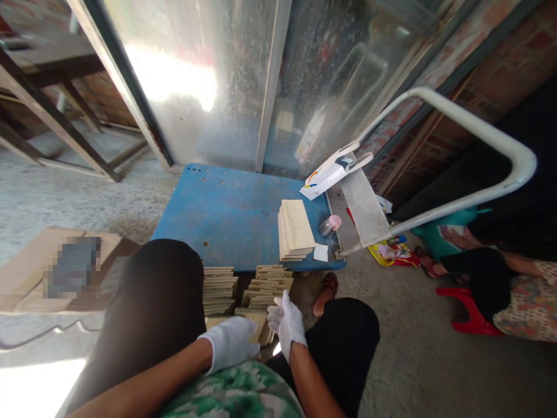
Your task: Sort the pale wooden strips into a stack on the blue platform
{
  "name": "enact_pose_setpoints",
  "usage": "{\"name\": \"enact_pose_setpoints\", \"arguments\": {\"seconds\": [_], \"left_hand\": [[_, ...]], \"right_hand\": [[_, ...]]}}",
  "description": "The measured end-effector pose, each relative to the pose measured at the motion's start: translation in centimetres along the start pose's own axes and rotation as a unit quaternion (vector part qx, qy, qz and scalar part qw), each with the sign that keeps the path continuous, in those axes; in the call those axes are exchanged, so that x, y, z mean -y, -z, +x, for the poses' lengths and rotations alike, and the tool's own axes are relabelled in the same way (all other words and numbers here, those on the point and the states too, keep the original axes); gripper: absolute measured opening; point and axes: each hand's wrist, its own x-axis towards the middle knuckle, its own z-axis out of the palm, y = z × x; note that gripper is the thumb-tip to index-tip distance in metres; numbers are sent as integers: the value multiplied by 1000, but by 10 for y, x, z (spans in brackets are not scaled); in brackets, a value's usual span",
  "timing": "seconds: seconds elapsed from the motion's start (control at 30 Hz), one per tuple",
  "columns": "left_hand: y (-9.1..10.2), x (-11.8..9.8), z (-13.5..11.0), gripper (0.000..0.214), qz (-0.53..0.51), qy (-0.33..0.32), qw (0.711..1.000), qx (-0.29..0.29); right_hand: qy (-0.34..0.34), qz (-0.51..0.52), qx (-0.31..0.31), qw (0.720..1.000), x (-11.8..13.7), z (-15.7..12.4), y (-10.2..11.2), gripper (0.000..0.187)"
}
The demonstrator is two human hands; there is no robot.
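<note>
Both my hands wear white gloves and meet low between my knees. My left hand (232, 342) is closed over a pale wooden piece (261, 325) that lies flat under it. My right hand (287, 322) touches the same piece from the right, with its fingers bunched together. Just beyond the hands stand two stacks of thin pale wooden slats (220, 287), the other stack (267, 284) to the right. A third neat stack of slats (296, 228) rests on the blue platform cart (226, 203).
The cart's white handle (478, 133) arches to the right. A small metal cup with a pink lid (329, 225) and a paper bag (328, 174) sit on the cart. A cardboard box (26, 273) lies left. Another person (513, 290) sits right by a red stool (467, 313).
</note>
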Motion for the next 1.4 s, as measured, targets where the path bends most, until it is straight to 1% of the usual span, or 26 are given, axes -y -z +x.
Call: {"name": "enact_pose_setpoints", "arguments": {"seconds": [0.07, 0.13, 0.23, 0.3, 0.4, 0.6, 0.7, 0.83, 1.03, 1.2, 1.4], "left_hand": [[-2, 7, -2, 30, -20, 28, 999, 21], [-5, 15, 3, 28, -29, 40, 998, 31], [-15, 31, 19, 26, -38, 83, 996, 22], [-23, 41, 31, 28, -36, 112, 993, 18], [-30, 49, 43, 32, -44, 109, 993, 19], [-38, 50, 48, 29, -57, 100, 993, 22], [-39, 49, 47, 29, -60, 94, 994, 8], [-36, 48, 42, 32, -54, 79, 995, -21], [-28, 44, 36, 31, -59, 62, 995, -51], [-27, 45, 35, 30, -55, 74, 994, -64], [-28, 47, 34, 32, -42, 97, 992, -66]], "right_hand": [[-14, 1, 1, 1000, 2, 4, 0, 61], [-16, -5, -4, 1000, 4, 7, 0, 59], [-5, -16, -9, 1000, 4, 9, 1, 54], [6, -28, -6, 1000, 3, 8, 3, 49], [19, -42, 1, 999, 1, 7, 6, 45], [43, -54, 2, 998, 0, 5, 19, 31], [56, -73, 0, 996, 0, 2, 24, 34], [79, -103, 2, 991, -1, -3, 28, 38], [106, -161, 27, 981, -5, -1, 26, 37], [134, -183, 58, 972, -8, 1, 22, 37], [155, -183, 73, 968, -8, 1, 16, 42]]}}
